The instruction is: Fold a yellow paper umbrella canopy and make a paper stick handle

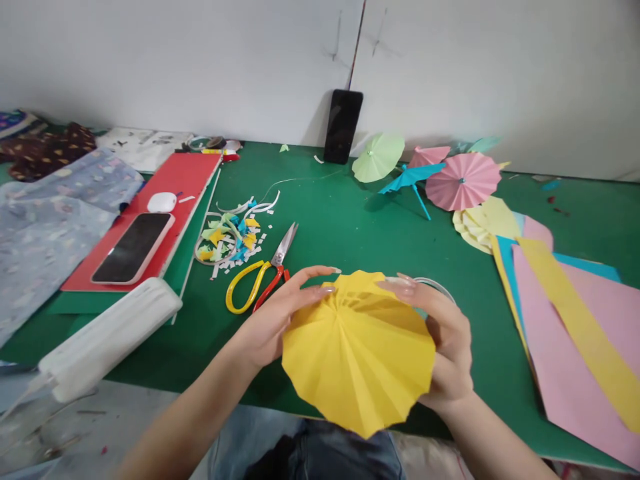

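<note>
A round, pleated yellow paper disc (360, 360) is held over the flat green tabletop (315, 227) — left hand (280, 313) and right hand (450, 333) half-curled, fingers gripping its upper sides; probably light, easily creased — best pinched gently along folds

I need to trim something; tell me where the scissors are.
In the head view, the scissors lie left of centre on the green table, between the paper scraps and the left hand.

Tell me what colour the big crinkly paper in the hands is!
The pleated paper is plain yellow, seen best in the head view.
</note>
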The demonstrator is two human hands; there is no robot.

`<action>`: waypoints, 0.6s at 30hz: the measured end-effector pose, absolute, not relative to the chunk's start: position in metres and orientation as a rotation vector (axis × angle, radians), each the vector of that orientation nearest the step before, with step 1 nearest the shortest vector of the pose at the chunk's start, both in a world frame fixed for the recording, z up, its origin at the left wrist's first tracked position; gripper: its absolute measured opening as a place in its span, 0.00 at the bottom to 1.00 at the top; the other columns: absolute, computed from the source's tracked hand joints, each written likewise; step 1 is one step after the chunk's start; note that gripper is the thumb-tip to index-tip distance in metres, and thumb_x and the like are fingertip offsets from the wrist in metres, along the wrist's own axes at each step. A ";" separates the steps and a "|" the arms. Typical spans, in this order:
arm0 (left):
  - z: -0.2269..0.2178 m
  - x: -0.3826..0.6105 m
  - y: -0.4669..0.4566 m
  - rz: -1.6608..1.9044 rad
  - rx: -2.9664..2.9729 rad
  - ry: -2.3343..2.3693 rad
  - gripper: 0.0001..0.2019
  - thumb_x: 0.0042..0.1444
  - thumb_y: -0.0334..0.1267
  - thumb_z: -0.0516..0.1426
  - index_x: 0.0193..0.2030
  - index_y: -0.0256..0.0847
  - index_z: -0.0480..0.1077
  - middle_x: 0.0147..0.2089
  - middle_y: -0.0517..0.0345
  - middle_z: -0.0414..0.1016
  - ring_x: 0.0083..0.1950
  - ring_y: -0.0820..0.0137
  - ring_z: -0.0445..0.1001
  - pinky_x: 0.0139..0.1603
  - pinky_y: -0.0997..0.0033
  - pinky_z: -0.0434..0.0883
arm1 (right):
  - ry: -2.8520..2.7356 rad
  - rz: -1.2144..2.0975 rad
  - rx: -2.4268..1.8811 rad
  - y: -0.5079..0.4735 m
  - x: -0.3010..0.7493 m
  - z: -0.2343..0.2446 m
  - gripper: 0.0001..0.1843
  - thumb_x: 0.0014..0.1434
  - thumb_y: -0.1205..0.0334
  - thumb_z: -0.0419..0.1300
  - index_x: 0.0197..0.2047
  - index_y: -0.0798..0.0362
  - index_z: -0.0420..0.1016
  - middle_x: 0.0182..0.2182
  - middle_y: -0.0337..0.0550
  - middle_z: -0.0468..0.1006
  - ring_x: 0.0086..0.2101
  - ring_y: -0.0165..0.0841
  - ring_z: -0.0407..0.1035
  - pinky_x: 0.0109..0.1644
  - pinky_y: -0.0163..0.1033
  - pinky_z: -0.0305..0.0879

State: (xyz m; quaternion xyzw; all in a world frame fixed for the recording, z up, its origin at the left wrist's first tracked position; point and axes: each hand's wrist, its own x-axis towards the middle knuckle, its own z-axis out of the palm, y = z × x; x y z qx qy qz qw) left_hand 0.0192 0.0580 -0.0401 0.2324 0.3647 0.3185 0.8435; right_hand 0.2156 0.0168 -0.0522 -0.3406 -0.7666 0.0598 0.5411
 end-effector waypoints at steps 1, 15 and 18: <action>-0.040 0.018 0.059 0.647 0.474 0.776 0.17 0.55 0.34 0.60 0.52 0.45 0.67 0.45 0.56 0.76 0.42 0.70 0.77 0.41 0.75 0.71 | -1.843 0.139 -0.801 0.018 0.216 -0.053 0.19 0.62 0.65 0.53 0.56 0.43 0.68 0.50 0.45 0.72 0.51 0.41 0.67 0.54 0.53 0.67; -0.039 0.023 0.057 0.644 0.513 0.776 0.12 0.56 0.32 0.59 0.47 0.43 0.67 0.40 0.56 0.74 0.38 0.71 0.75 0.38 0.74 0.70 | -1.831 0.531 -0.870 0.010 0.216 -0.058 0.17 0.53 0.69 0.59 0.45 0.41 0.68 0.57 0.46 0.63 0.56 0.50 0.61 0.56 0.59 0.65; -0.043 0.024 0.056 0.658 0.511 0.759 0.10 0.56 0.33 0.59 0.46 0.42 0.68 0.41 0.56 0.74 0.39 0.71 0.75 0.39 0.74 0.70 | -1.814 0.548 -0.854 0.010 0.216 -0.059 0.17 0.53 0.68 0.61 0.44 0.41 0.68 0.55 0.46 0.64 0.56 0.50 0.61 0.56 0.59 0.64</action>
